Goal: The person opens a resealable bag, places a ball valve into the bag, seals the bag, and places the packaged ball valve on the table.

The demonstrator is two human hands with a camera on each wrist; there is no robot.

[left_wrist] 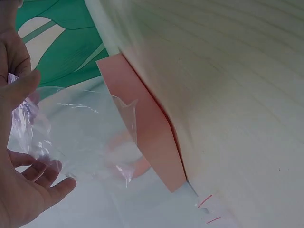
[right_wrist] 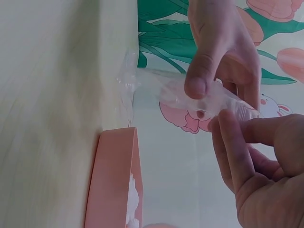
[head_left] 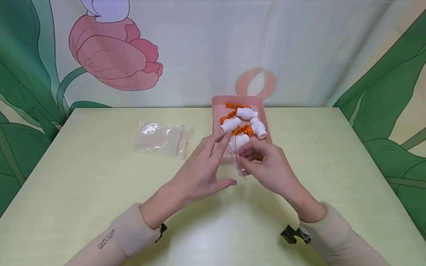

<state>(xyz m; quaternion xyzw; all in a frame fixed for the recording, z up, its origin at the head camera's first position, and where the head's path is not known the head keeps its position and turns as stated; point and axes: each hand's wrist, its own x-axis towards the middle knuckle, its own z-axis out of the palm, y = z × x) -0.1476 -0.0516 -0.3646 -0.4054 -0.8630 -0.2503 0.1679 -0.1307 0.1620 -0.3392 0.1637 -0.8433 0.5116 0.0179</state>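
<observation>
A clear plastic zip bag [left_wrist: 90,123] with a red strip hangs between the hands over the near end of a pink tray [head_left: 218,107]. My right hand [head_left: 271,168] pinches the bag's top edge between thumb and fingers. Spread around the bag, my left hand [head_left: 199,168] has its thumb on one side and its fingers on the other. In the right wrist view the left thumb lies across the film; whether it presses is unclear. White pipe-like fittings [head_left: 247,113] and orange perforated handles [head_left: 242,130] lie in the tray, partly hidden behind the bag and fingers.
Flat clear zip bags [head_left: 159,138] with red strips lie on the pale table [head_left: 100,177], left of the tray. Behind the table's far edge hangs a curtain [head_left: 186,44] printed with flowers and leaves.
</observation>
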